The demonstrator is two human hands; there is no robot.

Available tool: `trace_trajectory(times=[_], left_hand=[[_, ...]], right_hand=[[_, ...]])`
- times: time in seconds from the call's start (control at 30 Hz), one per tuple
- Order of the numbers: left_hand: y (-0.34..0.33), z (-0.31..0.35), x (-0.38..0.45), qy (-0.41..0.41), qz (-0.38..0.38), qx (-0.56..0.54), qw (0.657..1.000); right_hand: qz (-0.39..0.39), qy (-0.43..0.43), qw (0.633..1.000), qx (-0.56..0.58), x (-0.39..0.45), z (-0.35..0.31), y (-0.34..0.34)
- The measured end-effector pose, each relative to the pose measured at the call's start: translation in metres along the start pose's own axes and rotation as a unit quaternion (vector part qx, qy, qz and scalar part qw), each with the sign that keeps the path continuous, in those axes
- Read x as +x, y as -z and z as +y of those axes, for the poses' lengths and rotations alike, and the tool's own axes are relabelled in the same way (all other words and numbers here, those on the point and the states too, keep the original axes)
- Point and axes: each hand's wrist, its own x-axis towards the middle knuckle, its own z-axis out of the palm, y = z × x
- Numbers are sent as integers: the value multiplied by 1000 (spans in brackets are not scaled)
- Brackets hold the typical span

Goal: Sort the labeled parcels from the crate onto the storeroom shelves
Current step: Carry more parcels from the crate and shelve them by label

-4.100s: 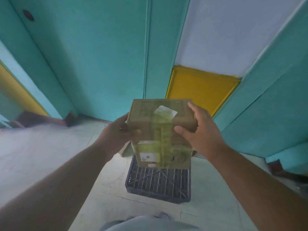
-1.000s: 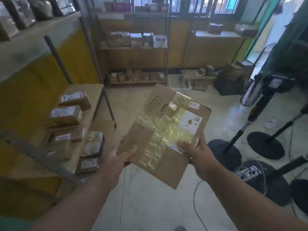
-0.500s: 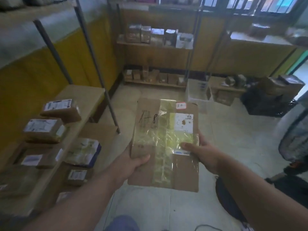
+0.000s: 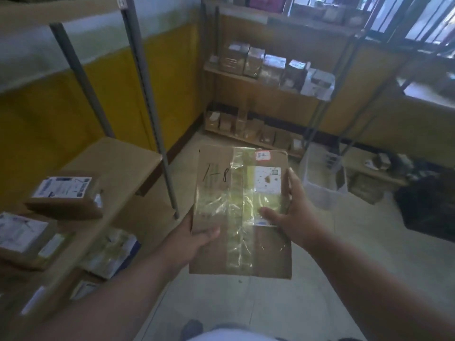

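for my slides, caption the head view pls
Both hands, left hand and right hand, hold a taped cardboard parcel marked 1-8 before storeroom shelves.

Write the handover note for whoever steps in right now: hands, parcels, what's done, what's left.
Left hand and right hand: both grip the flat cardboard parcel, held face up over the floor, marked "1-8" by hand.
Done: labeled parcels already lie on the left shelf; more stand on the far shelves.
Left: shelve this parcel. The crate is out of view, so the remaining count is unknown.

Yellow-painted wall [image 4: 103, 99] behind the racks; pale tiled floor [image 4: 344, 254]; translucent white bin [image 4: 320, 193] on floor; barred window [image 4: 418, 23], upper right.
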Motion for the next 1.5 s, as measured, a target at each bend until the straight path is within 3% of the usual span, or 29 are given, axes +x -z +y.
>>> trace_trajectory(times=[0.13, 0.3, 0.5, 0.63, 0.8, 1.0, 1.1, 1.23, 1.33, 1.5], left_hand=[[-8, 17, 57, 10, 49, 13, 999], [-29, 25, 109, 27, 206, 9, 978], [-70, 19, 135, 103, 406, 31, 908], [-86, 5, 136, 161, 471, 56, 865], [-79, -29, 129, 168, 476, -1, 863], [-25, -91, 152, 174, 412, -56, 893], [17, -130, 177, 195, 368, -31, 908], [73, -192, 225, 248, 392, 47, 884], [109, -242, 261, 268, 424, 77, 862], [171, -304, 314, 244, 445, 96, 856]], right_hand=[[-20, 26, 997, -69, 70, 5, 15], [-101, 57, 989, -95, 170, 16, 13], [-265, 122, 945, -145, 266, 26, -2], [-337, 155, 910, -186, 297, 28, -30], [-411, 162, 871, -214, 307, 41, -83], [-412, 163, 849, -289, 323, 69, -159], [-410, 184, 834, -319, 342, 90, -209], [-442, 191, 813, -327, 365, 133, -287], [-466, 219, 776, -364, 380, 168, -347], [-417, 275, 780, -376, 418, 202, -441]])
